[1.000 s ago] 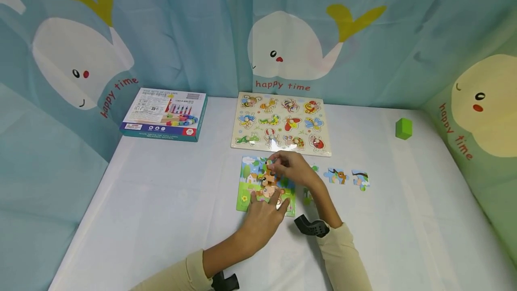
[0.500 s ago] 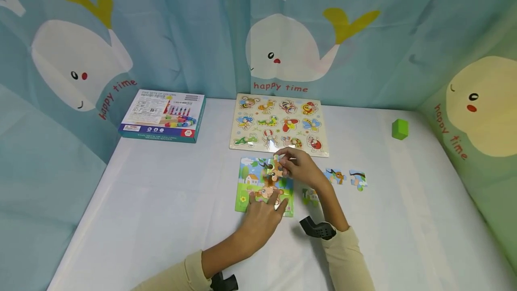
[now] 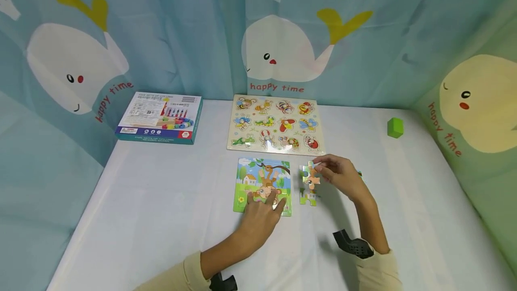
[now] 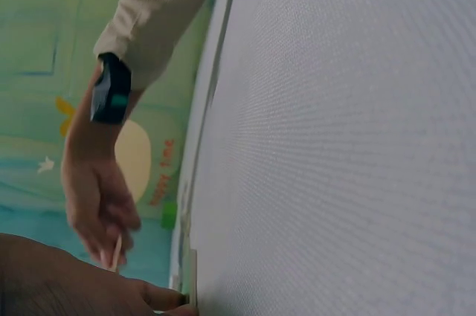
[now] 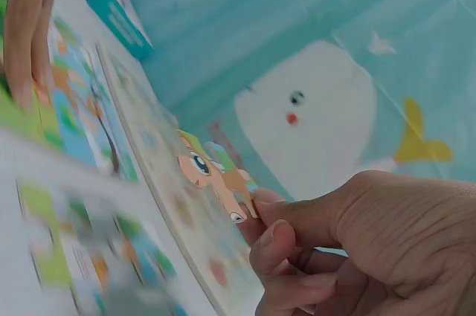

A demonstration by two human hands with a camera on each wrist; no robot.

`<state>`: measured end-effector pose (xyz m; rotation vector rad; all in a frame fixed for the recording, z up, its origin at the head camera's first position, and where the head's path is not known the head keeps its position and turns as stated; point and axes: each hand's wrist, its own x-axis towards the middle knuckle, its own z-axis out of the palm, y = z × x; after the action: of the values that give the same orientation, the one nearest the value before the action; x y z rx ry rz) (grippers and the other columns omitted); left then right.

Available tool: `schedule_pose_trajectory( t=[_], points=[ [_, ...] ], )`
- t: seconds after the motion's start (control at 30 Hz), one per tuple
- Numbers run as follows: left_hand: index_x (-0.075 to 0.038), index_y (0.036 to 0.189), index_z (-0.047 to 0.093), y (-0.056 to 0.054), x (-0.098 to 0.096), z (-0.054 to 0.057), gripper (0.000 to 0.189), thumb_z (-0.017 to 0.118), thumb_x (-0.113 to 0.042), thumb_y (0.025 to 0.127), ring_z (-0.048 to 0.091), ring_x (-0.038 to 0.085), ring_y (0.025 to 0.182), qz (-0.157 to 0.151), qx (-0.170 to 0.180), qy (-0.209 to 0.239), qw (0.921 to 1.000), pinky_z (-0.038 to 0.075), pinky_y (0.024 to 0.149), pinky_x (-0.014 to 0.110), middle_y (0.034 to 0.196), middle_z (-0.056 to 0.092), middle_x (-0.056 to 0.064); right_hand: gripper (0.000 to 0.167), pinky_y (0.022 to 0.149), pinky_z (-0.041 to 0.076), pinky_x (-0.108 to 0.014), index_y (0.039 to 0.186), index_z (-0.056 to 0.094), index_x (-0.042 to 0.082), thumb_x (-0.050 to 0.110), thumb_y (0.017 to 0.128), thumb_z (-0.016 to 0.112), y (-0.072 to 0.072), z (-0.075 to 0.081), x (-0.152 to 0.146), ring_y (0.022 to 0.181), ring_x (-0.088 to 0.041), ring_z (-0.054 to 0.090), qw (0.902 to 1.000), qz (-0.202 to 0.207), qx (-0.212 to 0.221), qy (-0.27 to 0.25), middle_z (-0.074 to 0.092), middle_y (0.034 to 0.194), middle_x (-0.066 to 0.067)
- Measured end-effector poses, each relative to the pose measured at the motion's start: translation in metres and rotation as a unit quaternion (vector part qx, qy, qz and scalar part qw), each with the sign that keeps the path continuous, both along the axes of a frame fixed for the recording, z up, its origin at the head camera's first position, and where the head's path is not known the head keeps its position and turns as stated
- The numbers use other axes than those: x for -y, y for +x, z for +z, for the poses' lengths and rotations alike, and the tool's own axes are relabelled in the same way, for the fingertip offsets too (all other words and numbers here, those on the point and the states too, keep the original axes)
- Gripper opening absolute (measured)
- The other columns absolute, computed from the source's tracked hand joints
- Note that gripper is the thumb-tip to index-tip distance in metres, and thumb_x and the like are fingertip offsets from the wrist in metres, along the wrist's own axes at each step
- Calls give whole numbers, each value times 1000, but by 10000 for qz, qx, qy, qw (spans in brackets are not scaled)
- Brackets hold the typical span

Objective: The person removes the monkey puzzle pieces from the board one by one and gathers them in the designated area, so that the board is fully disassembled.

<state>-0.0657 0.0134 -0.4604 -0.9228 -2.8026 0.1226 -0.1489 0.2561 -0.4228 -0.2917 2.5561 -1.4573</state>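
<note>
My right hand (image 3: 343,178) pinches a jigsaw piece (image 5: 212,175) between thumb and fingers, raised above the table to the right of the small puzzle board. The piece shows an orange-brown animal face with a large eye. The puzzle board (image 3: 244,200) carries a picture of a monkey hanging from a branch, with a house and grass. On its lower part rest the spread fingers of my left hand (image 3: 258,221). Below the held piece, loose jigsaw pieces (image 3: 308,197) lie on the table, partly covered by it. The left wrist view shows little of the board.
Behind the small board lies a larger wooden insect puzzle (image 3: 276,125). A toy box (image 3: 159,118) sits at the back left and a green block (image 3: 395,127) at the back right. A whale-print curtain (image 3: 194,35) borders the white table (image 3: 161,205).
My right hand has lifted the jigsaw piece off the small board and carried it to the right, uncovering the monkey picture. My left hand has stayed on the board.
</note>
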Motion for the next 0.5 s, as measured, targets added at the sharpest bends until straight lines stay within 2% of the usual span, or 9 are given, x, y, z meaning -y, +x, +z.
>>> schedule_pose_trajectory(
  t=[0.17,0.23,0.5],
  points=[
    [-24,127,66,1,0,0,50,80,-17,80,70,22,56,-32,32,20,10000,57,78,54,130,65,11,23,60,49,-26,108,65,-7,13,98,59,19,6,-30,69,-9,54,9977,-440,134,489,66,93,-17],
    [-24,127,67,1,1,-1,50,80,-17,80,70,22,56,-28,21,24,10000,57,77,54,130,65,11,23,59,48,-26,107,65,-7,13,98,60,25,5,-38,67,-8,53,9964,-553,146,633,65,89,-15],
    [-23,127,66,0,-1,-1,49,79,-17,80,71,24,61,-36,35,57,10000,57,78,55,130,65,11,22,58,46,-25,105,67,-4,16,96,62,39,-16,-56,65,-8,54,9900,-810,383,1086,66,83,-10]
  ],
)
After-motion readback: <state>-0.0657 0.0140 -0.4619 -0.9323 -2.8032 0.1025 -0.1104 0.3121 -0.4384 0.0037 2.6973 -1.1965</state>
